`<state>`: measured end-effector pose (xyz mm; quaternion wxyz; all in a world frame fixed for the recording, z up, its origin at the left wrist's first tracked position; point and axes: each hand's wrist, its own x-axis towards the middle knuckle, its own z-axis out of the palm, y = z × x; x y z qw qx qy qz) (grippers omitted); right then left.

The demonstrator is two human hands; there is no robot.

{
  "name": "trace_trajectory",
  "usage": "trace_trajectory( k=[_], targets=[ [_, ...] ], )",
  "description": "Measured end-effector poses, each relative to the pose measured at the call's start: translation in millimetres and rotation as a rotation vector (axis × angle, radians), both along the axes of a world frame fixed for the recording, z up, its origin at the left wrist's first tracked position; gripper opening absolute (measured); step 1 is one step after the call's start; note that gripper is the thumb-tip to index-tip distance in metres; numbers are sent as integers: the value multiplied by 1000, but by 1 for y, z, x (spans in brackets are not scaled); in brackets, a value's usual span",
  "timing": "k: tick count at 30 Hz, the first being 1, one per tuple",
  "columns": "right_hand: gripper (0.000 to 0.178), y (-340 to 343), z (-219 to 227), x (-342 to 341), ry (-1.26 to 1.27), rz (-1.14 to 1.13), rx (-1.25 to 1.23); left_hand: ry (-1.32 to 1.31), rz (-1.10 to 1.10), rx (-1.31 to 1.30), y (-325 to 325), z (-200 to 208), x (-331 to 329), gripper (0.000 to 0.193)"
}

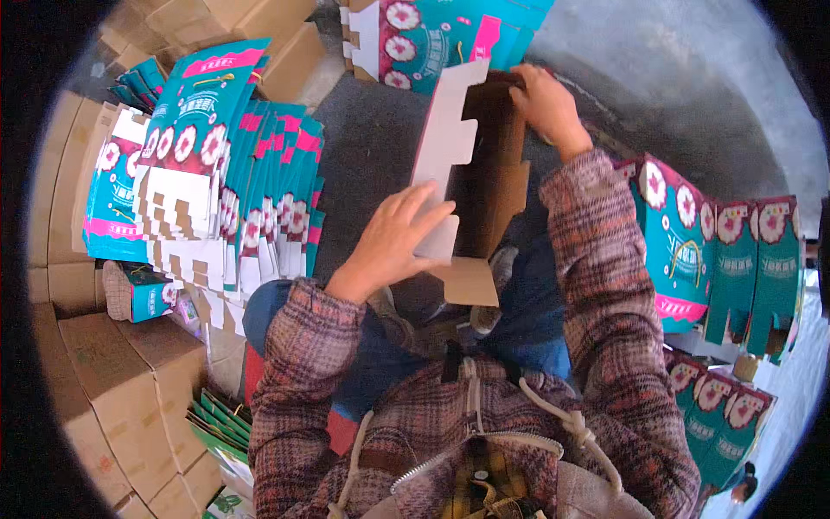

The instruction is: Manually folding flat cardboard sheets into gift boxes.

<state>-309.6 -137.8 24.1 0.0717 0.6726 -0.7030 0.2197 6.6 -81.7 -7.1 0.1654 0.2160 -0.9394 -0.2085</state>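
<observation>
An open carton (506,190), white on one panel and brown inside, is held between the person's hands, over the dark floor (354,121) and just ahead of the knees. The left hand (389,242) has its thumb and fingers parted against the near end of the white panel; what its hidden fingers do behind that panel I cannot tell. The right hand (551,108) is more closed, its bent fingers pinching the far right rim. The carton's long axis runs away from the body, leaning a little right at the far end; its notched white edge faces right, and a brown flap (471,281) hangs at the near end (toward the lap).

Beyond the far end, a teal printed carton (450,39) sits at the far edge of the dark floor. Along the floor's left edge, flat teal cartons (268,164) stand in a leaning row, with plain brown boxes (112,372) stacked nearer the person. Past the right sleeve (605,242), more teal cartons (679,229) stand upright.
</observation>
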Motion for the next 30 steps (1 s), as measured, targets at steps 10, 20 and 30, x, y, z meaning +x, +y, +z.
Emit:
trace_trajectory(
  k=[10, 20, 30],
  targets=[
    [19, -36, 3, -41, 150, -278, 62, -38, -77, -26, 15, -9, -18, 77],
    [34, -8, -8, -17, 373, 81, 439, -89, -47, 77, 14, -8, -14, 62],
    [25, -13, -17, -17, 519, 77, 435, -54, 332, 1, 69, -32, -49, 59]
  ],
)
